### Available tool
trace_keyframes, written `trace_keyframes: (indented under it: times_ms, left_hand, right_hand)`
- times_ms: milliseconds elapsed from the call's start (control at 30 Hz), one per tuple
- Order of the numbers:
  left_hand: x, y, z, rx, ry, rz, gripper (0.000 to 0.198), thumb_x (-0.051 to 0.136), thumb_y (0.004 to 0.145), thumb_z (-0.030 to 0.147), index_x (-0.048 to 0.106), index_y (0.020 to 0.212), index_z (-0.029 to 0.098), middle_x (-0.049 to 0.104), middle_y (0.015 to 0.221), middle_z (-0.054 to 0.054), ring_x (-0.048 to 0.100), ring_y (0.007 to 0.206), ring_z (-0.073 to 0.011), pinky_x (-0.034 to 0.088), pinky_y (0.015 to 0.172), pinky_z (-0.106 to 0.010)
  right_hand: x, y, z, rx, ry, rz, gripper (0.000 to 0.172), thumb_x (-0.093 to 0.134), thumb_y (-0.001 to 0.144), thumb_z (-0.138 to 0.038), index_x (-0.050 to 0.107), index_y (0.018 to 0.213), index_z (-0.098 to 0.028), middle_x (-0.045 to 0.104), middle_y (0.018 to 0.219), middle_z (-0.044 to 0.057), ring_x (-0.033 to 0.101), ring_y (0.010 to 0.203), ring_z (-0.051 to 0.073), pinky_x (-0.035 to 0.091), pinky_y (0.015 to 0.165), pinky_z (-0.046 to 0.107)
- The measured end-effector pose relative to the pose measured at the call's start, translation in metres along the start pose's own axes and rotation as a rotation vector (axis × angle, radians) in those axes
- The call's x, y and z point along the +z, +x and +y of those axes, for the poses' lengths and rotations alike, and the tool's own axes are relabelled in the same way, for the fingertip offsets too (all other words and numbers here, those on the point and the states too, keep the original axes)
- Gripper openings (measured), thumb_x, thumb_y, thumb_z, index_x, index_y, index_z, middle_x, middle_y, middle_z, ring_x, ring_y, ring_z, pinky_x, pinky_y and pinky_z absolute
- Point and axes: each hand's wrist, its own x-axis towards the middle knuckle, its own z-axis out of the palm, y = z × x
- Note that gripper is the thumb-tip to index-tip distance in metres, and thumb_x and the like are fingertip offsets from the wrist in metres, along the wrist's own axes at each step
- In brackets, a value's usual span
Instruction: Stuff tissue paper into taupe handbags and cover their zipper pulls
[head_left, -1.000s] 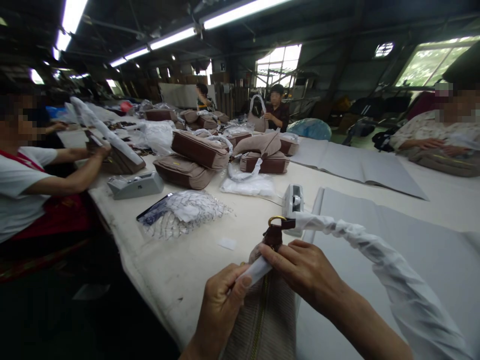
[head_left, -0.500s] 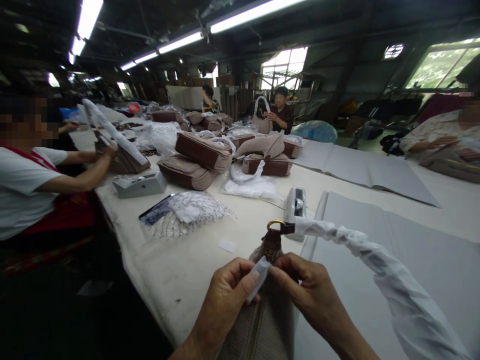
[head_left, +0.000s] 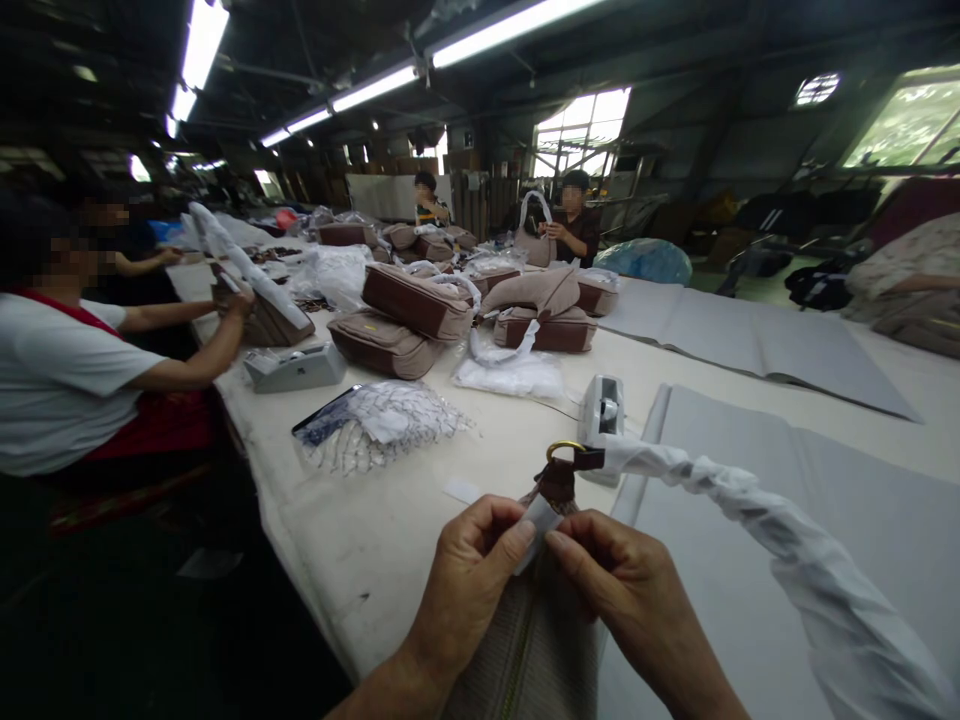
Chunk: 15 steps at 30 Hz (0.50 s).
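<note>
By the white table point(head_left: 322, 540), I see a left hand point(head_left: 472, 560) pinching a small white strip point(head_left: 536, 530). The right hand point(head_left: 630, 570) has thumb and finger at its edge; I can't tell if they grip it. Below both is a brown bag point(head_left: 544, 650). Past it sit a gray tape holder point(head_left: 602, 388) and more bags point(head_left: 420, 300).

- Desk point(head_left: 322, 540): pale top, beneath the fingers point(head_left: 512, 548) and stretching far beyond them.
- Floor point(head_left: 112, 610): very dark, left of the fingers and lower.
- Lamps point(head_left: 517, 28): white tubes in two rows, high beyond the fingers, one row farther left.
- Window point(head_left: 581, 130): bright, paned, far beyond the fingers.
- Second window point(head_left: 911, 125): greenish, far right of the fingers.
- Wall point(head_left: 750, 160): dark, between both windows.
</note>
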Motion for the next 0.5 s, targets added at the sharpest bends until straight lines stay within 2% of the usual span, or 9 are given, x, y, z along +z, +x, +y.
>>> trace_keyframes:
  times_ms: [100, 300, 367, 500]
  left_hand:
    - [0.0033, 0.0031, 0.004, 0.023, 0.047, 0.032, 0.019, 0.066, 0.078, 0.034, 0.063, 0.08, 0.016, 0.062, 0.073, 0.0, 0.054, 0.068, -0.0124, 0.044, 0.066, -0.021]
    - [0.0071, -0.0015, 0.0066, 0.035, 0.037, -0.045, 0.018, 0.064, 0.08, 0.033, 0.061, 0.081, 0.014, 0.062, 0.072, 0.0, 0.054, 0.066, -0.0111, 0.043, 0.063, -0.021]
    - [0.0063, -0.0035, 0.0067, 0.027, 0.017, -0.04, 0.018, 0.065, 0.08, 0.032, 0.061, 0.081, 0.014, 0.063, 0.073, 0.0, 0.054, 0.067, -0.0105, 0.043, 0.064, -0.02]
    - [0.0046, -0.0053, 0.0068, 0.007, -0.017, -0.021, 0.018, 0.065, 0.08, 0.031, 0.061, 0.079, 0.013, 0.06, 0.072, 0.001, 0.052, 0.066, -0.0092, 0.043, 0.064, -0.019]
  right_hand:
    - [-0.0005, 0.002, 0.0021, -0.015, 0.001, 0.024, 0.031, 0.057, 0.082, -0.043, 0.063, 0.071, -0.015, 0.052, 0.056, -0.001, 0.045, 0.045, 0.01, 0.038, 0.039, 0.018]
    - [-0.0034, 0.0047, -0.0001, 0.043, 0.077, 0.033, 0.035, 0.058, 0.081, -0.047, 0.058, 0.067, -0.015, 0.05, 0.053, -0.002, 0.046, 0.042, 0.009, 0.039, 0.037, 0.017]
    - [-0.0027, 0.0033, 0.0, -0.041, -0.011, 0.032, 0.032, 0.057, 0.084, -0.043, 0.059, 0.067, -0.016, 0.052, 0.053, -0.002, 0.048, 0.043, 0.01, 0.04, 0.039, 0.018]
    - [-0.0011, 0.0001, 0.002, -0.391, -0.284, 0.223, 0.01, 0.06, 0.083, -0.026, 0.063, 0.088, -0.019, 0.064, 0.07, -0.001, 0.057, 0.054, 0.01, 0.047, 0.051, 0.017]
